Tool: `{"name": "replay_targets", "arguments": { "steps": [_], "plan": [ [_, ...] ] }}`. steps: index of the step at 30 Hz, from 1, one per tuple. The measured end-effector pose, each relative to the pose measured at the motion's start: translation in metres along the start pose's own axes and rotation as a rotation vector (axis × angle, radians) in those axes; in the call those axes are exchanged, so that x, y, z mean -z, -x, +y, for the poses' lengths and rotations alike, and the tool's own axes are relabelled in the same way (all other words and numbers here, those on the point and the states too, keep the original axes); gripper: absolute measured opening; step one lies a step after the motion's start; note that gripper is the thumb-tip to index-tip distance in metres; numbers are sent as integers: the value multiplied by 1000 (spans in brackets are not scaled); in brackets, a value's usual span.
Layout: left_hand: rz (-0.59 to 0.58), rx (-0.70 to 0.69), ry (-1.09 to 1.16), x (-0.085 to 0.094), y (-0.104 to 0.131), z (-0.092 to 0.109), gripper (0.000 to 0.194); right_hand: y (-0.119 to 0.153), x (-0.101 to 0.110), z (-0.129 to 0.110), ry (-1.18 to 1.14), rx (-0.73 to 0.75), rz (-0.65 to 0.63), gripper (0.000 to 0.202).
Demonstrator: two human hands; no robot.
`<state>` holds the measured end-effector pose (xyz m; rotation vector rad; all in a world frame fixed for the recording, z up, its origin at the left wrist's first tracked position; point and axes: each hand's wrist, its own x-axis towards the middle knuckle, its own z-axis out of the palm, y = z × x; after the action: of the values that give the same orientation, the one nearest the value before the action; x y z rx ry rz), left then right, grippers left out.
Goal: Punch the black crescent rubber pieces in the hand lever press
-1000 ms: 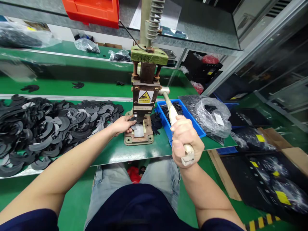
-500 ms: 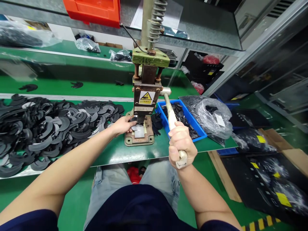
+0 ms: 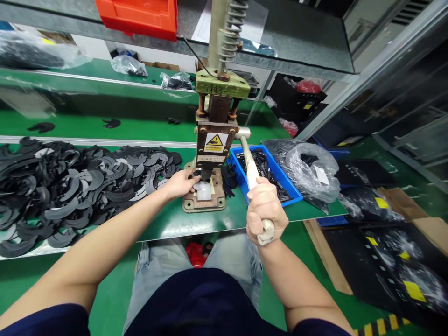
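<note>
A hand press (image 3: 213,122) with a green top plate and a yellow warning label stands on the green bench. My right hand (image 3: 266,209) is wrapped round its pale, tape-covered lever (image 3: 250,163), which slants down toward me. At the press's foot, my left hand (image 3: 181,183) pinches a dark curved piece (image 3: 196,176), close under the ram; the fingers partly hide it. A light metal plate (image 3: 204,192) lies on the press base (image 3: 218,198). To the left spreads a big heap of black and grey curved pieces (image 3: 94,179).
Right of the press sits a blue bin (image 3: 293,201) with small black parts. A few black pieces (image 3: 229,179) lie between them. Beyond are clear plastic bags (image 3: 310,163). A metal shelf (image 3: 297,63) with a red bin (image 3: 138,18) hangs overhead.
The view has shifted slightly, so everything sits a little further right. Both hands keep their holds, and the lever stays at about the same angle.
</note>
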<state>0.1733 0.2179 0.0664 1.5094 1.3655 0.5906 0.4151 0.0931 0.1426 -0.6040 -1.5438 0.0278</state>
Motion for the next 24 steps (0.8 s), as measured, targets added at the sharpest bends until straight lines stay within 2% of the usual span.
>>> {"name": "replay_targets", "arguments": {
  "steps": [3,8,13,18,24],
  "plan": [
    [-13,74,77,-1,-2,-1,24,-9,-1,-5,6,-19,0,23],
    [-30,84,116,-6,-4,7,31,-34,-5,-16,-22,-68,69,28],
    [-42,97,109,-10,-3,16,30,-29,0,-15,-9,-55,-1,25],
    [-46,107,73,-9,-2,14,30,-31,6,-15,-4,-62,-58,26],
    [-39,110,95,-7,-2,10,34,-44,2,-17,-51,-61,-7,28]
  ]
}}
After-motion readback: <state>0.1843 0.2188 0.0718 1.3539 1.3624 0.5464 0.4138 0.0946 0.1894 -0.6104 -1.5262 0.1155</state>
